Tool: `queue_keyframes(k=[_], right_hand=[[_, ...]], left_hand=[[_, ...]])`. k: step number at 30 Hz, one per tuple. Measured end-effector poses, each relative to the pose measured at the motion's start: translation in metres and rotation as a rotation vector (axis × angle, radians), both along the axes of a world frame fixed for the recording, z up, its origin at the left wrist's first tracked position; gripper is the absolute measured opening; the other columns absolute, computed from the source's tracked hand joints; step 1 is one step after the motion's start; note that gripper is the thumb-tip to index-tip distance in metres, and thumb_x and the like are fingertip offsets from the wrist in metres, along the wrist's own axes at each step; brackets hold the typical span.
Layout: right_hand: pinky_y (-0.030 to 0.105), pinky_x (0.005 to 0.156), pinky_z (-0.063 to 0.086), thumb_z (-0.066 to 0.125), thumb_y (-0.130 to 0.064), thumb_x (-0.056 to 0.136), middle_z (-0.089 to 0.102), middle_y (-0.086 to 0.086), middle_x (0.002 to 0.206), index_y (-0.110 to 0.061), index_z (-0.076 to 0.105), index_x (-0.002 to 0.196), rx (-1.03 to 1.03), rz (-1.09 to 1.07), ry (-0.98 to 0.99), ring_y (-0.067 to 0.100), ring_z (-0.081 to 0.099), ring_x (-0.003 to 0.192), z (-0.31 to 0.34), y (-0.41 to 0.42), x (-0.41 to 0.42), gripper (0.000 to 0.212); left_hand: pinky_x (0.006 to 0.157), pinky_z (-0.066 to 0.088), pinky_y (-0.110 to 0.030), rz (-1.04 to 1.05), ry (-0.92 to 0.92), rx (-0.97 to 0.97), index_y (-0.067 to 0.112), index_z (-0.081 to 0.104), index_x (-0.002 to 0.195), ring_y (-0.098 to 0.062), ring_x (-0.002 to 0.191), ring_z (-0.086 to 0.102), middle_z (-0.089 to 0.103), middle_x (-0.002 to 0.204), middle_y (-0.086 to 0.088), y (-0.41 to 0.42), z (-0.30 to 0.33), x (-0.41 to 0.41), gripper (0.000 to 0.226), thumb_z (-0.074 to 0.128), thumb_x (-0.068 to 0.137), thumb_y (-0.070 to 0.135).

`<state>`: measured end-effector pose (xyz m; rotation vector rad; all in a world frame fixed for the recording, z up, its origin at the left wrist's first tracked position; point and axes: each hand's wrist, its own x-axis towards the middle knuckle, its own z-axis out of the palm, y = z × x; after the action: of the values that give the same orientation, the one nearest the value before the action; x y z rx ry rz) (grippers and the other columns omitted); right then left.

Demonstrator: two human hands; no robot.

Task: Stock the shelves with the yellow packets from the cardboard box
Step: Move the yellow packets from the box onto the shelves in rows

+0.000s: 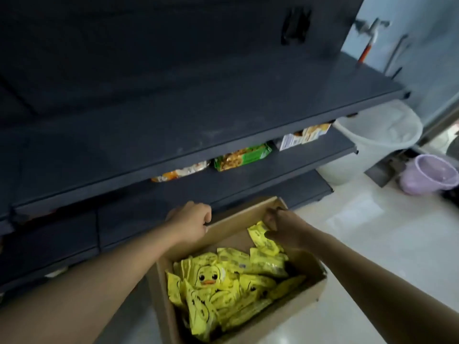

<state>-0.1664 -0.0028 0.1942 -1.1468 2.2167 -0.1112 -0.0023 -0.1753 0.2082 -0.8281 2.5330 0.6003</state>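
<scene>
Reaching down from the near edge, both bare arms meet at an open cardboard box (248, 326) on the pale floor (372, 244). The box holds a loose heap of yellow packets (223, 289), several printed with a cartoon duck face; the small print on them is too blurred to read. The left hand (192, 220) grips the far rim of the box, fingers curled over the edge. The right hand (280, 227) pinches one yellow packet (263, 240) between fingers and thumb, held just above the heap near the far right corner. Beyond the box stand dark shelves (173, 125), the broad upper board bare. On the shelf beneath it lie an orange-and-white bag (181, 173), a green snack pack (243, 158) and a white carton (304, 137), their labels unreadable. Right of the shelves sit a white bin (377, 135) and a lilac bucket (432, 175).
</scene>
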Motion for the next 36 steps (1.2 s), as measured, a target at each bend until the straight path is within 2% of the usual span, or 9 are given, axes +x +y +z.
queue_keyframes(k=[5,10,14,17,20,22,29,33,36], right_hand=[[0.030,0.091,0.043,0.060,-0.026,0.086,0.055,0.011,0.127,-0.013,0.050,0.126,0.115,-0.088,-0.126,0.028,0.052,0.117,-0.078,0.018,0.014,0.043],[0.026,0.075,0.038,0.059,-0.024,0.087,0.058,0.012,0.122,-0.010,0.051,0.123,0.219,-0.127,-0.207,0.027,0.054,0.112,-0.149,0.029,0.032,0.039],[0.026,0.082,0.043,0.060,-0.023,0.088,0.059,0.013,0.123,-0.009,0.051,0.124,0.252,-0.163,-0.271,0.026,0.055,0.112,-0.198,0.031,0.050,0.040],[0.030,0.086,0.045,0.060,-0.021,0.088,0.058,0.014,0.121,-0.008,0.052,0.122,0.275,-0.186,-0.289,0.026,0.055,0.111,-0.227,0.031,0.059,0.037],[0.033,0.085,0.048,0.060,-0.021,0.088,0.057,0.016,0.120,-0.007,0.051,0.120,0.300,-0.171,-0.245,0.028,0.055,0.108,-0.255,0.036,0.057,0.035],[0.033,0.084,0.047,0.058,-0.019,0.089,0.054,0.016,0.123,-0.009,0.048,0.124,0.324,-0.170,-0.219,0.029,0.054,0.109,-0.271,0.039,0.053,0.038],[0.038,0.091,0.047,0.051,-0.008,0.091,0.037,0.021,0.138,-0.012,0.026,0.141,0.416,-0.121,-0.104,0.033,0.046,0.120,-0.323,0.034,0.043,0.055],[0.035,0.090,0.046,0.046,-0.010,0.096,0.031,0.021,0.145,-0.011,0.021,0.145,0.465,-0.111,-0.141,0.031,0.046,0.124,-0.340,0.033,0.035,0.056],[0.030,0.079,0.047,0.052,-0.009,0.093,0.049,0.018,0.130,-0.006,0.034,0.137,0.433,-0.152,-0.203,0.028,0.054,0.112,-0.348,0.035,0.030,0.048]], left_hand=[[0.083,0.051,-0.033,0.020,-0.081,0.137,0.022,0.059,0.093,-0.018,0.099,0.059,0.061,0.106,0.002,0.001,-0.091,0.017,0.011,0.062,0.087,0.013],[0.082,0.053,-0.035,-0.020,-0.223,0.201,0.018,0.059,0.093,-0.024,0.098,0.060,0.059,0.106,-0.002,0.003,-0.171,0.040,0.018,0.062,0.082,0.004],[0.076,0.056,-0.039,-0.049,-0.376,0.197,0.017,0.056,0.073,-0.027,0.088,0.065,0.065,0.092,-0.006,0.004,-0.218,0.059,0.008,0.062,0.078,0.017],[0.076,0.058,-0.038,0.046,-0.463,0.303,0.015,0.058,0.110,-0.024,0.088,0.067,0.065,0.104,-0.007,0.014,-0.242,0.072,0.037,0.069,0.080,0.034],[0.092,0.050,-0.037,0.174,-0.506,0.322,0.006,0.022,0.144,-0.029,0.115,0.057,0.053,0.130,-0.015,0.029,-0.257,0.076,0.082,0.069,0.084,0.035],[0.090,0.048,-0.033,0.244,-0.505,0.337,0.002,0.000,0.148,-0.030,0.118,0.054,0.049,0.134,-0.019,0.042,-0.265,0.075,0.098,0.068,0.085,0.033],[0.070,0.055,-0.028,0.430,-0.359,0.222,0.008,-0.006,0.147,-0.020,0.083,0.060,0.057,0.092,-0.008,0.068,-0.295,0.079,0.091,0.061,0.086,0.001],[0.090,0.052,-0.037,0.503,-0.324,0.249,0.011,0.006,0.149,-0.031,0.116,0.053,0.048,0.131,-0.016,0.051,-0.301,0.068,0.082,0.059,0.088,0.002],[0.099,0.045,-0.043,0.467,-0.200,0.261,0.018,0.020,0.145,-0.030,0.125,0.046,0.048,0.134,-0.012,0.040,-0.299,0.056,0.071,0.061,0.088,0.006]])
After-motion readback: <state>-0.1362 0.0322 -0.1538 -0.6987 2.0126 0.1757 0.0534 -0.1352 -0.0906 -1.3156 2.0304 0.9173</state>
